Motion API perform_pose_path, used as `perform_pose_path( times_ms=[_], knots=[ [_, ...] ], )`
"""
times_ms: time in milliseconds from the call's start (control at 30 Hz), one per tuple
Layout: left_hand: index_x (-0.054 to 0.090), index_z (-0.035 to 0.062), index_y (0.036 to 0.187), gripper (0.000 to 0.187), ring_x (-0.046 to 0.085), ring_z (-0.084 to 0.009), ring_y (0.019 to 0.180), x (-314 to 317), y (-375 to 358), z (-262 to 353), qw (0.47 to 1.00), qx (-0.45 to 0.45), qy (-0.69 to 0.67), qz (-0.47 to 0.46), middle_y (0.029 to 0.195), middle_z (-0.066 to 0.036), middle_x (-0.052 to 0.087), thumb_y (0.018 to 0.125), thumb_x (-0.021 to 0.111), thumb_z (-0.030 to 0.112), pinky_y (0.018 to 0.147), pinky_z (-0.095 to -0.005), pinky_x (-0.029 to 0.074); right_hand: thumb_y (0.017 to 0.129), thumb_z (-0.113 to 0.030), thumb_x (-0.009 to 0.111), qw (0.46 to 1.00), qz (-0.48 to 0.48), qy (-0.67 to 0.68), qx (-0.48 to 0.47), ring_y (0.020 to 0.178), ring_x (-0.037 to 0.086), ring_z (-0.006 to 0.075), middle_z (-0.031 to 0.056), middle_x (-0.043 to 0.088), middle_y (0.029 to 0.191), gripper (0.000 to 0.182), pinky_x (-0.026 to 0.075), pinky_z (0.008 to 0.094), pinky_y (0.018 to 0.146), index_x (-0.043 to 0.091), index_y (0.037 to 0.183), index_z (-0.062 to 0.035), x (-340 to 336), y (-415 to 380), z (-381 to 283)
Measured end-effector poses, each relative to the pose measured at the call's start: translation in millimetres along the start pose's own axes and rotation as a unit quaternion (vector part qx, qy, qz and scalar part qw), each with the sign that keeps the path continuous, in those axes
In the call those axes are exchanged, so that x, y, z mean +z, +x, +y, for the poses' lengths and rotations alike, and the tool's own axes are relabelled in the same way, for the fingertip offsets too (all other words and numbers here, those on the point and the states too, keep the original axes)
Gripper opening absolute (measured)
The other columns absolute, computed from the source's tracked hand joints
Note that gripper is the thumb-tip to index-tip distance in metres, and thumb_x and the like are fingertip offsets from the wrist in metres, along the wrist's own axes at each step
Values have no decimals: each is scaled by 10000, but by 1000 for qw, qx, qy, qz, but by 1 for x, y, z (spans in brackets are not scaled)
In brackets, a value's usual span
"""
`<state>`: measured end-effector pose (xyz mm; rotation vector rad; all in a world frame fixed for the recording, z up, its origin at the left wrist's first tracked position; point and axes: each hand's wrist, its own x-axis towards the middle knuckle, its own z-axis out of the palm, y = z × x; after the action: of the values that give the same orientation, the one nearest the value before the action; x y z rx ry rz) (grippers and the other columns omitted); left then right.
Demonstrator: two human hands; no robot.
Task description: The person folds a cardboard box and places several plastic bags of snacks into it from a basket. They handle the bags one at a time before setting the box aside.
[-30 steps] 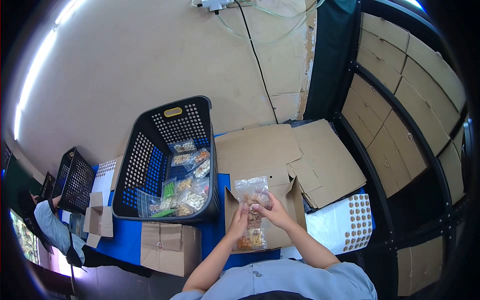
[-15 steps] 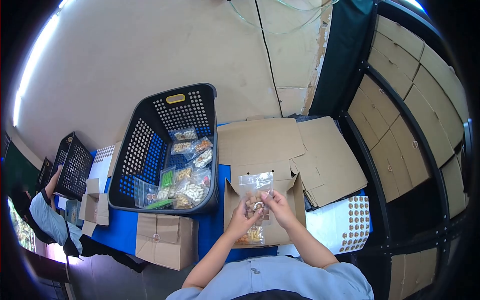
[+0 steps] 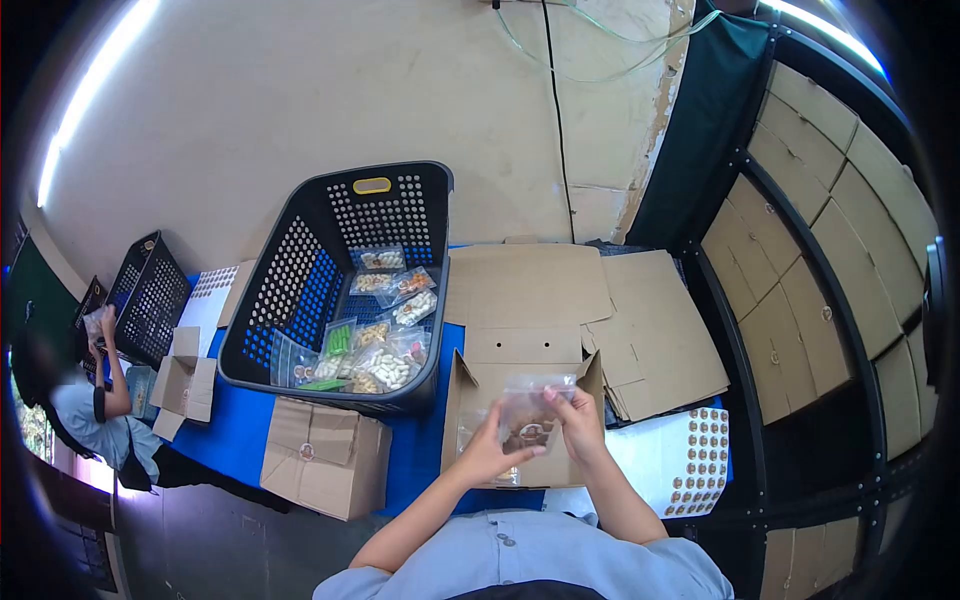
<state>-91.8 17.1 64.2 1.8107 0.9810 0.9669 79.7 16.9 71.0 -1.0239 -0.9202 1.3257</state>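
Note:
Both my hands hold one clear snack bag [image 3: 528,412] just above an open cardboard box [image 3: 462,402] in front of me. My left hand [image 3: 487,448] grips the bag's lower left side. My right hand [image 3: 578,418] pinches its upper right edge. The bag holds brown snacks and bears a small round sticker. It lies turned sideways, low over the box's opening. The box's back flap stands open towards the wall.
A black basket [image 3: 300,300] with several snack bags stands to the left on the blue table [image 3: 235,430]. A closed box [image 3: 320,455] lies at the front. Flat cardboard [image 3: 650,330] and a sticker sheet [image 3: 690,460] lie right. Another person [image 3: 85,400] works far left.
The bag stood upright between my hands before. Now it is turned sideways and lower over the box. The person at far left has raised a bag.

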Motion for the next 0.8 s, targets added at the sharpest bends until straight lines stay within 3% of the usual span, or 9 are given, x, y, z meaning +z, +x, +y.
perform_pose_path(
  times_ms=[100, 133, 233, 367, 433, 533, 667, 767, 800],
  knots=[
    [523, 38, 1196, 459, 583, -156, 1046, -10, 4, -3, 960, -94, -261, 36, 1093, -78, 605, 796, 741, 95, 971, -313, 424, 920, -246, 616, 997, -38, -58, 19, 828, 609, 87, 29, 687, 918, 252, 463, 261, 787, 681, 1031, -28, 6, -13, -2],
    [657, 23, 997, 217, 586, -135, 1027, -22, 8, -6, 982, -68, -174, 13, 1050, -66, 643, 820, 722, 131, 995, -319, 398, 929, -249, 604, 996, -58, -59, 27, 839, 602, 85, 29, 685, 923, 259, 459, 262, 798, 678, 1040, -27, 8, -17, 0],
    [697, 19, 890, 154, 596, -129, 982, -33, 3, 5, 979, -110, -169, 16, 1051, -60, 656, 875, 664, 169, 1006, -322, 378, 961, -279, 550, 992, -99, -70, 40, 875, 572, 79, 14, 660, 948, 309, 441, 259, 827, 662, 1079, -16, 1, -19, 1],
    [659, 28, 1068, 248, 578, -124, 1020, -42, 0, -5, 980, -76, -166, -80, 1129, -69, 636, 919, 603, 218, 1003, -317, 373, 991, -304, 480, 977, -165, -132, 12, 931, 539, 91, 16, 602, 1025, 372, 422, 258, 842, 620, 1164, -6, -7, -22, -1],
    [532, 45, 1279, 401, 533, -158, 1131, -35, -3, 12, 968, -63, -240, 43, 1255, -85, 579, 945, 557, 265, 1054, -342, 324, 997, -310, 461, 974, -168, -151, 4, 940, 531, 94, 20, 582, 1052, 391, 418, 259, 842, 603, 1194, -4, -3, -24, -12],
    [393, 51, 1396, 536, 491, -228, 1225, -31, -10, -7, 977, -57, -198, 53, 1330, -132, 518, 949, 541, 306, 1094, -363, 276, 1000, -302, 450, 983, -84, -165, -5, 1009, 536, 143, 65, 578, 1096, 397, 413, 288, 897, 573, 1242, -13, 7, -31, -18],
    [349, 40, 1417, 592, 443, -228, 1272, 1, -21, 10, 993, 101, -9, 63, 1378, -118, 456, 934, 576, 295, 1029, -339, 368, 979, -274, 474, 956, -85, -243, -143, 1142, 496, 237, 126, 530, 1191, 402, 385, 337, 980, 539, 1286, -21, 24, -39, -9],
    [439, 18, 1358, 511, 509, -194, 1189, 21, -27, 9, 967, -23, -234, 100, 1285, -115, 542, 945, 567, 290, 986, -312, 401, 921, -223, 567, 943, -85, -253, -198, 1191, 462, 264, 139, 476, 1264, 429, 375, 359, 1000, 522, 1307, -42, 31, -40, -4],
    [548, -2, 1254, 417, 561, -139, 1064, 14, -30, 8, 980, -57, -181, 58, 1134, -95, 631, 966, 535, 300, 931, -282, 425, 893, -207, 608, 953, 5, -239, -188, 1197, 457, 259, 139, 472, 1264, 436, 376, 360, 998, 535, 1293, -52, 39, -41, -10]
  ],
)
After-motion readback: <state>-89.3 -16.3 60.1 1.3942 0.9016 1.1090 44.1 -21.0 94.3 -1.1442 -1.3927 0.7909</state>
